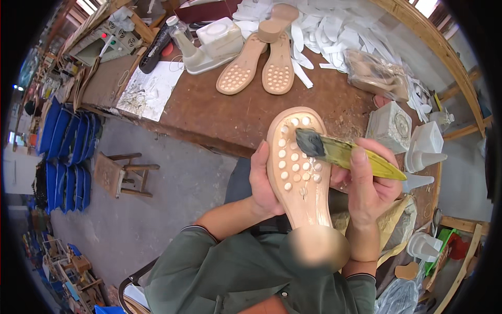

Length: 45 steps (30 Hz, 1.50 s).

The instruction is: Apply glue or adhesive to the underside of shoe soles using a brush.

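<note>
A tan shoe sole (299, 201), dotted with rows of pale round studs, is held in front of my chest with its toe pointing away. My left hand (263, 183) grips it along the left edge, fingers passing underneath. In my right hand (372, 186) is a flat brush (342, 152) with a yellow-green handle, clasped between thumb and fingers. Its dark bristles lie against the studded forefoot. A wet shine covers the narrow waist of the sole. The heel end looks blurred.
On the brown workbench (198, 107) lie two studded soles (243, 65) with another sole (277, 23) across them. White strips (334, 36) pile up behind. White containers (389, 125) line the right side. A wooden stool (112, 175) and blue bins (68, 131) stand left.
</note>
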Each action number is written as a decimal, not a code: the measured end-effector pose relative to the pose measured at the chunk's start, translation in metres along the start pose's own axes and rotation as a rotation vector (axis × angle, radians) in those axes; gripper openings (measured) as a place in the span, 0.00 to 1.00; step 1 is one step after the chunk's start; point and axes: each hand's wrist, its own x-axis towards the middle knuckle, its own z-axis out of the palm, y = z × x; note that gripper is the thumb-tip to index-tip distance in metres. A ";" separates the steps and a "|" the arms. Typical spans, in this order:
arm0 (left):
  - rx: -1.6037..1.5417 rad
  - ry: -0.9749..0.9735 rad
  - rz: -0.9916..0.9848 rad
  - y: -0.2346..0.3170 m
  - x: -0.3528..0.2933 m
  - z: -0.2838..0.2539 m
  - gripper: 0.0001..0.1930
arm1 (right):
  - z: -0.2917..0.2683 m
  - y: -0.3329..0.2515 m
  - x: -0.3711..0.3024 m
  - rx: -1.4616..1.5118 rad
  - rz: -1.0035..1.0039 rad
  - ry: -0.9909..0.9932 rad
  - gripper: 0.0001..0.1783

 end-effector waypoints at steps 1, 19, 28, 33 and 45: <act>-0.018 -0.079 -0.002 0.000 -0.001 -0.003 0.42 | 0.000 0.000 0.001 -0.019 0.004 -0.028 0.10; 0.035 -0.023 -0.144 0.011 0.005 0.007 0.45 | -0.004 -0.007 -0.014 -0.243 0.025 -0.198 0.08; 0.056 0.010 -0.173 0.006 0.006 0.005 0.47 | -0.019 -0.009 -0.022 -0.254 0.066 -0.204 0.11; 0.108 0.022 -0.165 0.002 0.015 -0.005 0.45 | -0.036 -0.009 -0.020 -0.299 0.099 -0.277 0.10; 0.127 0.179 -0.365 -0.014 0.009 -0.087 0.40 | -0.193 0.047 0.006 -0.362 0.194 0.387 0.10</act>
